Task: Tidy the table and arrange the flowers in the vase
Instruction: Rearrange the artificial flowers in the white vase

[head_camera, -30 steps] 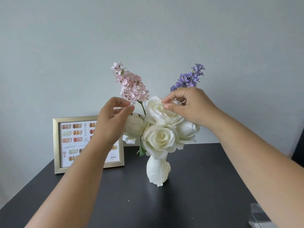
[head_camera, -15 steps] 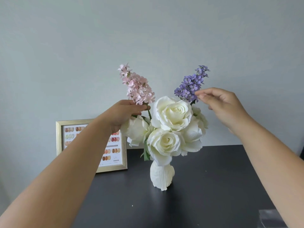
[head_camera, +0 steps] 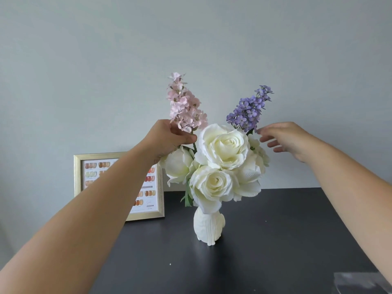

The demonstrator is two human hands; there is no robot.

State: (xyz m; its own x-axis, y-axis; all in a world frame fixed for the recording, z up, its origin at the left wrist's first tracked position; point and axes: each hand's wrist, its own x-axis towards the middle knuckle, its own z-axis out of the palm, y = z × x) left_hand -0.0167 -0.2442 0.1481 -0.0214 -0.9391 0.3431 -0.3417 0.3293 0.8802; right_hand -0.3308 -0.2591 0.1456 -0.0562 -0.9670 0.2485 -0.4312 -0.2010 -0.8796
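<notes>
Both bare arms reach forward and up, the left hand (head_camera: 169, 137) pinched closed, the right hand (head_camera: 285, 139) open with fingers spread loosely.

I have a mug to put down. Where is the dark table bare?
Bare: the black tabletop right of the white ribbed vase, and in front of it. Crowded: left rear, by the gold picture frame; a clear plastic item fills the near right corner.

The dark desk (head_camera: 275, 240) lies bare in front of and to the right of the white vase (head_camera: 209, 227). A gold picture frame (head_camera: 77, 172) blocks the back left. An open gap separates the pink flower spike (head_camera: 186, 107) and purple flower spike (head_camera: 250, 109) above the white roses (head_camera: 224, 145).
</notes>
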